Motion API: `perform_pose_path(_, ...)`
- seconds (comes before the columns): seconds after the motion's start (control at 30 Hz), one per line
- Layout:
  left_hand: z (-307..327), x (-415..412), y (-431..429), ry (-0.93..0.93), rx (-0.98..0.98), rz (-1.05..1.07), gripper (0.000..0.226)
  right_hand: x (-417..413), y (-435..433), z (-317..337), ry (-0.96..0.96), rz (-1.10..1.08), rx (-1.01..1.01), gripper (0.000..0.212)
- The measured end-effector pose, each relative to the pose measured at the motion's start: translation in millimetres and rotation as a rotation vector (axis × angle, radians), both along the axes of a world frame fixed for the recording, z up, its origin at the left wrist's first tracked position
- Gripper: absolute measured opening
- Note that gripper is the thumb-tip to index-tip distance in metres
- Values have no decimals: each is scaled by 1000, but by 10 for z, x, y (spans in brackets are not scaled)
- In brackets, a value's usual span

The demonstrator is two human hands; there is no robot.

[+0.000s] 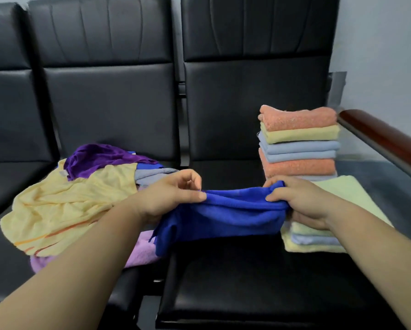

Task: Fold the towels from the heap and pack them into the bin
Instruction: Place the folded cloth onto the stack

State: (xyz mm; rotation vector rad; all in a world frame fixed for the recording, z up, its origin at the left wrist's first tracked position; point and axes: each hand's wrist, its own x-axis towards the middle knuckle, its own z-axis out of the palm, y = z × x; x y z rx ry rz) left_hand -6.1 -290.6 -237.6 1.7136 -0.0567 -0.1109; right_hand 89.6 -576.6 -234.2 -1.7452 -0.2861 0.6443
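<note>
A blue towel (225, 210) is held stretched over the black seat (259, 282), pinched at 1 end by the left hand (173, 196) and gripped at the other by the right hand (295, 201). The unfolded heap (75, 194) is seen just left, a folded stack (298, 141) right behind.

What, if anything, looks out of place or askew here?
No bin is in view; folded towels sit in a tall stack and a low pile on the black chair seat. The left hand and right hand hold a bunched blue towel. Nothing looks spilled or damaged.
</note>
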Motion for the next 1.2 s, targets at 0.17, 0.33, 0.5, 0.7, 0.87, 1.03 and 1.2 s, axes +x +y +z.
perform_pose_path(0.17,-146,107,-79,13,437,-18,16,137,-207,-41,-87,-193,-16,15)
perform_pose_path(0.33,-155,184,-101,0,427,91,17,138,-197,-54,-197,-157,4,27)
perform_pose_path(0.5,-187,202,-111,57,273,156,23,137,-185,-37,-208,-4,-30,27)
perform_pose_path(0.7,-132,166,-175,73,260,220,30,70,-178,-62,-452,153,-348,16)
perform_pose_path(0.87,-85,149,-90,-33,468,385,38,82,-141,-127,-673,-76,-420,18)
perform_pose_path(1.03,-64,123,2,-60,527,342,48,95,-92,-117,-592,-150,-219,15)
perform_pose_path(1.2,-78,47,89,69,308,226,33,130,-78,-152,-494,-116,-237,29)
